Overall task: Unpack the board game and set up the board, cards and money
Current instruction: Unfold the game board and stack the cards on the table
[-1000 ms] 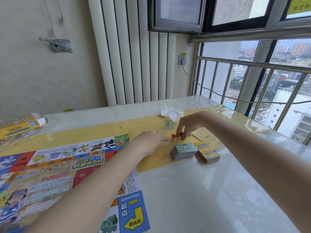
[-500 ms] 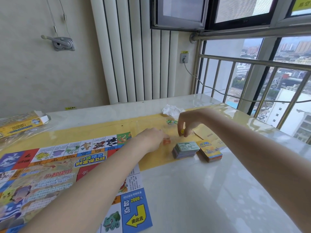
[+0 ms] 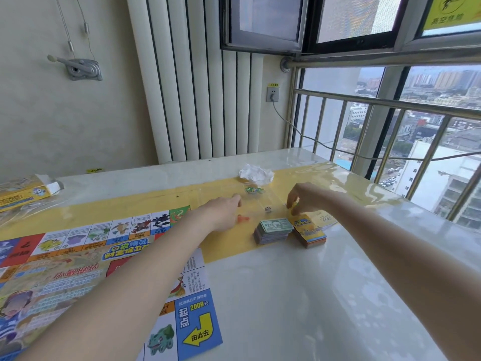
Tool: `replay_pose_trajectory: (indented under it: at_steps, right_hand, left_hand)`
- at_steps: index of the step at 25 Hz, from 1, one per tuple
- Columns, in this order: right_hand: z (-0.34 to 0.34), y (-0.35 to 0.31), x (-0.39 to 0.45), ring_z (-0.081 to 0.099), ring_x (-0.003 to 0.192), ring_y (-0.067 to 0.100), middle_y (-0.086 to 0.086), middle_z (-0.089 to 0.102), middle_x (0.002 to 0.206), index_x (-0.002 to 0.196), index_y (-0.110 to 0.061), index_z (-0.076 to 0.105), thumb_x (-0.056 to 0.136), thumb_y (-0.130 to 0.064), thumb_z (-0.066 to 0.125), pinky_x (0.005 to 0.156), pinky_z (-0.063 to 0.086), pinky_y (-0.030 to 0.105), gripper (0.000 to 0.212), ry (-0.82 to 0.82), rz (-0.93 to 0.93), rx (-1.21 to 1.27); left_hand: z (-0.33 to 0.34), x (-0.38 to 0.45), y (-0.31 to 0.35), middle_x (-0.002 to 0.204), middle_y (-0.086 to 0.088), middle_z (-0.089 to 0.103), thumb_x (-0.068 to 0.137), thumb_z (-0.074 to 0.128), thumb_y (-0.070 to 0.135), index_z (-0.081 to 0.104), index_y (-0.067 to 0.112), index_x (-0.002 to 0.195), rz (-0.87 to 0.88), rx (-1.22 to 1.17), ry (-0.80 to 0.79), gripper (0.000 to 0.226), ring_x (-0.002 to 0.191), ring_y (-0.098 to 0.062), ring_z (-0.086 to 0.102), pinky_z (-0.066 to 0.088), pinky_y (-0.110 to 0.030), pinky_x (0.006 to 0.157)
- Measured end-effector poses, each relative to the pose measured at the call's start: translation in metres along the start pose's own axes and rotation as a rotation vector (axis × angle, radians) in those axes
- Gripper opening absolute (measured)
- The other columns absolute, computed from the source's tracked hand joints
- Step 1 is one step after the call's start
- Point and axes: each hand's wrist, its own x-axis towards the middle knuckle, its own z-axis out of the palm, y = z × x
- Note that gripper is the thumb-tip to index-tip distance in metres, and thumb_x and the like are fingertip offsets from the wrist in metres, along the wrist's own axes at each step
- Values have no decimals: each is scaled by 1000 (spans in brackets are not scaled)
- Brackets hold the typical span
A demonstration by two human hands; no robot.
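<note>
A: At 12 o'clock on the table point(image 3: 299, 295), both hands work the small pieces. Right hand point(image 3: 303, 198) has fingertips curled down, pinching a small yellow-green piece just above the card stack point(image 3: 309, 231). Left hand point(image 3: 223, 212) is loosely curled, back to the camera; can't tell if it holds anything. An orange piece point(image 3: 243, 218) sits just beside it on the yellow strip.

B: Advice for this step?

A: My read: lift each piece straight up and keep the wrist clear of the two stacks, since a nudge would fan them out. Set pieces down by the board corner, not among the clear wrapping, where they get lost. The die point(image 3: 268, 209) lies between the hands and would roll if bumped.

B: State of the kit?

A: Board point(image 3: 91, 256) is unfolded flat at 9 o'clock, colourful squares along the edge, blue start square with a yellow arrow at 6. Money stack point(image 3: 273, 230) is squared, green note on top, touching or just beside the cards at 1 o'clock. Green piece point(image 3: 253, 189) rests further back, near the crumpled paper point(image 3: 256, 173). Box point(image 3: 23, 194) is at 10 o'clock.
</note>
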Motion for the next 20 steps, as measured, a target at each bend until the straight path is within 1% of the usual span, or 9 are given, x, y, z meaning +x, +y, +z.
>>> replay_pose_trajectory:
  at_steps: [3, 6, 7, 9, 12, 13, 14, 16, 20]
  right_hand:
    - [-21, -9, -1, 61, 100, 26, 13, 65, 111, 109, -6, 65, 84, -10, 63, 86, 49, 31, 25, 102, -30, 25]
    - [-36, -40, -6, 65, 90, 23, 14, 68, 106, 105, -2, 68, 87, -4, 55, 85, 52, 30, 22, 197, -154, 134]
    - [-35, -55, -8, 65, 91, 21, 12, 69, 106, 105, -4, 69, 88, -3, 53, 85, 51, 27, 23, 168, -230, 140]
    - [-22, -80, -11, 63, 95, 20, 10, 67, 111, 109, -9, 68, 89, -1, 46, 82, 49, 25, 31, 15, -333, 77]
    - [-5, -97, -5, 53, 113, 24, 4, 55, 129, 124, -22, 59, 88, 0, 33, 96, 45, 33, 49, -181, -335, -129]
    - [-4, -98, -3, 52, 113, 23, 2, 53, 131, 125, -24, 58, 88, 0, 32, 94, 45, 32, 51, -202, -330, -139]
    - [-5, -97, -3, 53, 108, 20, 3, 55, 129, 123, -21, 59, 88, 0, 35, 86, 47, 26, 48, -209, -329, -99]
    - [-5, -91, 0, 54, 93, 14, 5, 63, 118, 113, -15, 66, 86, 2, 44, 71, 43, 18, 38, -190, -310, 73]
    - [0, -81, -1, 55, 87, 14, 8, 68, 101, 101, -13, 72, 82, -6, 63, 70, 43, 25, 22, -108, -262, 367]
  left_hand:
    - [-4, -1, 0, 141, -13, 41, 97, 42, 31, 32, 11, 135, 6, -28, -16, 45, 125, -29, 43, 38, -36, 98]
    - [-2, 0, 0, 142, -13, 41, 97, 41, 28, 31, 12, 136, 2, -27, -2, 43, 124, -30, 44, 40, -36, 99]
    - [-1, 0, -1, 141, -14, 42, 98, 41, 25, 30, 12, 136, -5, -27, 4, 42, 122, -31, 46, 41, -37, 97]
    - [0, 0, -2, 137, -14, 46, 97, 41, 22, 29, 12, 135, -12, -34, 13, 41, 119, -33, 48, 43, -39, 93]
    - [2, 2, -5, 129, -15, 52, 97, 43, 23, 33, 10, 127, 2, -40, 17, 35, 110, -34, 53, 46, -41, 88]
    - [2, 2, -6, 126, -15, 53, 97, 44, 24, 33, 10, 126, 1, -44, 20, 34, 107, -34, 53, 46, -41, 85]
    - [1, 2, -6, 124, -15, 54, 97, 45, 25, 34, 10, 126, -2, -50, 22, 35, 106, -33, 54, 46, -40, 84]
    - [0, 2, -6, 124, -14, 53, 96, 46, 27, 33, 11, 127, -6, -48, 18, 37, 106, -33, 54, 45, -38, 82]
    - [2, 6, -9, 134, -14, 49, 96, 42, 18, 32, 11, 129, 10, -24, -6, 35, 114, -33, 52, 46, -43, 92]
